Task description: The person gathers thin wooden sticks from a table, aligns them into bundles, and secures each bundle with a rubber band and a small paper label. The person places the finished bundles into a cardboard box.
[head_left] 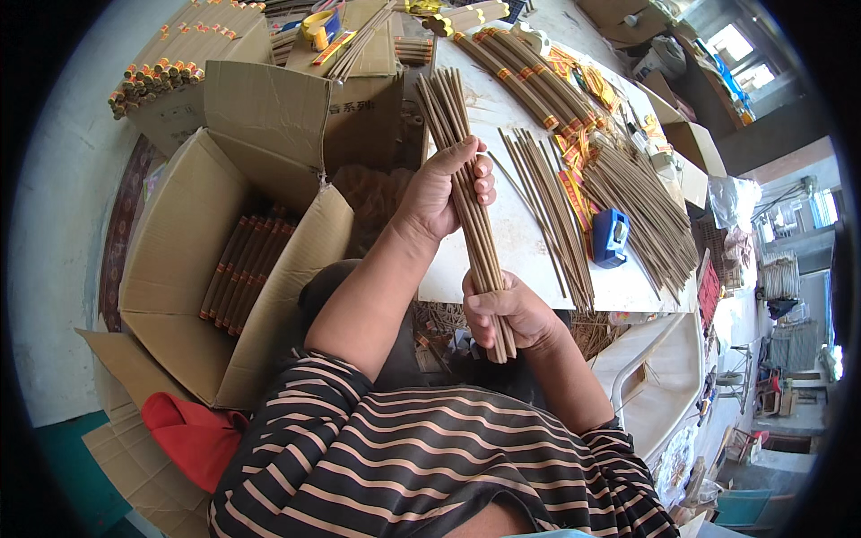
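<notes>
White worktable carries thin loose sticks, red-and-yellow strips and a boxy blue tape dispenser. Over its near edge tilts a bundle of matte brown sticks, the left hand wrapped round its upper part and the right hand clasping its lower end between thumb and fingers. Evening the bundle appears to be the step in hand; the next move likely calls for steady pressure, keeping these slender, straight lengths parallel.

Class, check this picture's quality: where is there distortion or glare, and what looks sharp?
Head view: black rim around a fisheye image, background at right tilting steeply; head view: upper-right windows glare white; head view: left hand, right hand and sticks look fairly sharp.
</notes>
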A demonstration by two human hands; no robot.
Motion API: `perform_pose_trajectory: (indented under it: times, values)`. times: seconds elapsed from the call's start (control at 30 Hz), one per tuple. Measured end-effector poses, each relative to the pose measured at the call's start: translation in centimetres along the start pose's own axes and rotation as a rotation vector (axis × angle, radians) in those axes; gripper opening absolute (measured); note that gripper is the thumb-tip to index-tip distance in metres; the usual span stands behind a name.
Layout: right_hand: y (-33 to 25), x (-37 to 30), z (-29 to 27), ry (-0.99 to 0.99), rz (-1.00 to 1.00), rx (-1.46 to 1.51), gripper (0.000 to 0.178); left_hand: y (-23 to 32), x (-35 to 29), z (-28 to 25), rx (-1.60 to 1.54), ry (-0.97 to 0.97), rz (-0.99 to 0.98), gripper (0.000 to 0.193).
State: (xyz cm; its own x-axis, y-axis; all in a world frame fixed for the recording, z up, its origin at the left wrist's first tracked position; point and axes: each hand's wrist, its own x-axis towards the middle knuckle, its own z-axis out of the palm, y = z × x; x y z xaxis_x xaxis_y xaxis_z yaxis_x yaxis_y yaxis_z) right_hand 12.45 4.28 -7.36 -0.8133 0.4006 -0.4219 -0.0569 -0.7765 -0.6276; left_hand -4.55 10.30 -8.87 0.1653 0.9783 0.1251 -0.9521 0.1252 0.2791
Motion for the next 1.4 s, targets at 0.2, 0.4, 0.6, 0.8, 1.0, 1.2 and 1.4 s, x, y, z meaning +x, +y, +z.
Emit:
perform_pose_trajectory:
  times: [0.2, 0.4, 0.6, 0.8, 1.0, 1.2, 1.4]
  values:
    - [0.5, -0.1, 0.7, 0.307, -0.008, -0.373, 0.016, 0.6, 0.2, -0.3, 0.213, 0.184, 0.153, 0.021]
    - [1.7, 0.2, 0.1, 0.407, -0.061, -0.491, 0.017, 0.2, 0.0, -0.3, 0.455, 0.274, 0.281, 0.036]
    - [1.2, -0.6, -0.4, 0.202, -0.003, -0.204, 0.013, 0.5, 0.1, -0.4, 0.282, 0.13, 0.212, 0.04]
    - [1.3, -0.9, -0.7, 0.13, 0.015, -0.103, 0.012, 0.5, 0.0, 0.4, 0.279, 0.158, 0.2, 0.024]
    - [1.4, -1.1, -0.8, 0.111, 0.059, -0.115, 0.01, 0.3, 0.0, 0.1, 0.16, 0.167, 0.106, 0.013]
    - [1.7, -0.7, -0.2, 0.353, 0.006, -0.387, 0.014, -0.3, 0.0, 0.4, 0.384, 0.379, 0.22, 0.012]
    - [2.4, -0.2, -0.6, 0.412, -0.019, -0.609, 0.016, 0.0, -0.1, -0.2, 0.41, 0.357, 0.169, 0.014]
